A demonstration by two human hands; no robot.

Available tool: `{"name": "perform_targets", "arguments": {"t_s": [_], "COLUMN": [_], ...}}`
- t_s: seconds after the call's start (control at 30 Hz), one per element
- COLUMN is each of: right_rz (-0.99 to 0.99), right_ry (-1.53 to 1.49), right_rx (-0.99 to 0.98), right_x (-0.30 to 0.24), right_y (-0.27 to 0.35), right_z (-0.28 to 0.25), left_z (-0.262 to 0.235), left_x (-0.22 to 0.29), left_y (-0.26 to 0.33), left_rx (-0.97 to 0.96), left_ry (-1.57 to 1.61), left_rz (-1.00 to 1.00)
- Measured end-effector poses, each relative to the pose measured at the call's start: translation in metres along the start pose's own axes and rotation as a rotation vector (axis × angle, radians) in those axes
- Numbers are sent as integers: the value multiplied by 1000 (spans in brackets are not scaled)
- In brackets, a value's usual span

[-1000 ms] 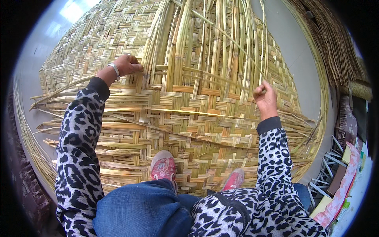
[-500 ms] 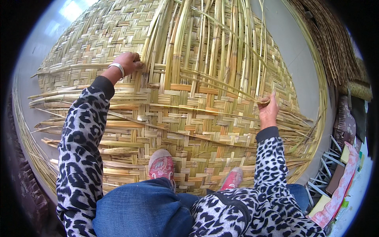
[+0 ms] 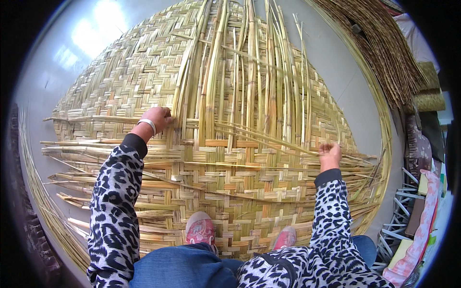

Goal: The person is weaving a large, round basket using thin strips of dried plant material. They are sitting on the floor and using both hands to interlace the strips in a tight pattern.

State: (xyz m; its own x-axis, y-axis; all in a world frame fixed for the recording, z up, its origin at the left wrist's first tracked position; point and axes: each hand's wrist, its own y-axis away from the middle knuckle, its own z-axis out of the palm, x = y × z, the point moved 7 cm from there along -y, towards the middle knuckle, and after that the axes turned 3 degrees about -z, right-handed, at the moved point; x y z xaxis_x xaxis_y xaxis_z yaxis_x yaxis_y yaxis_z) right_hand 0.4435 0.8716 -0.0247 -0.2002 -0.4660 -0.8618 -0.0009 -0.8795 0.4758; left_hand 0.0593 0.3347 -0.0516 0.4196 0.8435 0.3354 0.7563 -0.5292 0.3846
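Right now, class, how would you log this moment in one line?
left hand: at left edge of lengthwise cane strips | right hand: holding crosswise cane strip | woven cane mat: under pink shoes

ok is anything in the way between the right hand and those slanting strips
Nothing visible stands between them: the slanting strips run right up to the right hand. The long lengthwise strips lie to the left of that hand, not between.
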Motion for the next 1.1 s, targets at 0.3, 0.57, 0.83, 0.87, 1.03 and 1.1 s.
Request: {"name": "perform_targets", "arguments": {"t_s": [0.3,0.57,0.83,0.87,1.03,1.1], "right_rz": [-176,0,-1167,-1509,-820,-866], "right_ry": [-22,567,1360,1366,1571,1683], "right_rx": [259,-377,-1121,-1153,-1587,-1684], "right_x": [-73,-35,93,105,175,196], "right_y": [-114,-19,209,234,202,205], "right_z": [-146,-42,172,185,218,235], "left_z": [1,-10,-13,-11,1,-9], "left_x": [-2,-17,-46,-48,-58,-61], "left_y": [-1,11,17,16,9,18], "left_rx": [-11,49,81,83,31,76], "left_ry": [-46,-108,-29,-32,57,50], "left_rz": [-5,-69,-81,-78,-56,-124]}}
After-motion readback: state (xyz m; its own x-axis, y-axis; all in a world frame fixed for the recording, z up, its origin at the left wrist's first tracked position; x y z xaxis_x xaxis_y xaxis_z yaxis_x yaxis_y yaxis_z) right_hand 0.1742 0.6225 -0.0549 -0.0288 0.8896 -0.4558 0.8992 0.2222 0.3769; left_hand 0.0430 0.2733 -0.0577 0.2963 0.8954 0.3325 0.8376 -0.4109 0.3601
